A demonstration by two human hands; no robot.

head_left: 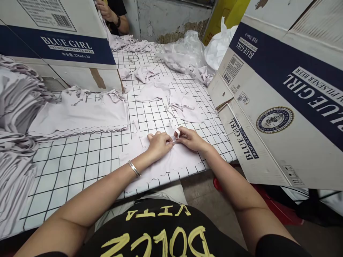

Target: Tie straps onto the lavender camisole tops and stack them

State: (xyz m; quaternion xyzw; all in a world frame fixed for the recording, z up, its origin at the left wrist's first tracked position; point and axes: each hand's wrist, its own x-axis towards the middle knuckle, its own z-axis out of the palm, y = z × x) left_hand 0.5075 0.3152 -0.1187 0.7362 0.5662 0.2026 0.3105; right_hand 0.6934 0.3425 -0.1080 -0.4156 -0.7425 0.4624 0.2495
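Observation:
A pale pink garment piece [158, 166] with thin straps lies flat in front of me at the table's near edge. My left hand [160, 145] rests over its upper edge, fingers pinched on the fabric where a strap joins. Close beside it, my right hand [189, 138] is closed on a narrow strap [177, 132], a loop of which stands up by the fingers. The fingertips of both hands nearly meet. Another strap [139, 134] lies loose to the left. Exactly what is between the left fingertips is partly hidden.
A white grid-patterned cloth covers the table [80, 157]. Garments with tied straps [80, 112] lie stacked left, beside taller folded piles [18, 96]. Single pieces [184, 105] lie ahead. Beer cartons [59, 43] flank both sides, including a right carton [268, 107]. Another person's hand [107, 10] shows behind.

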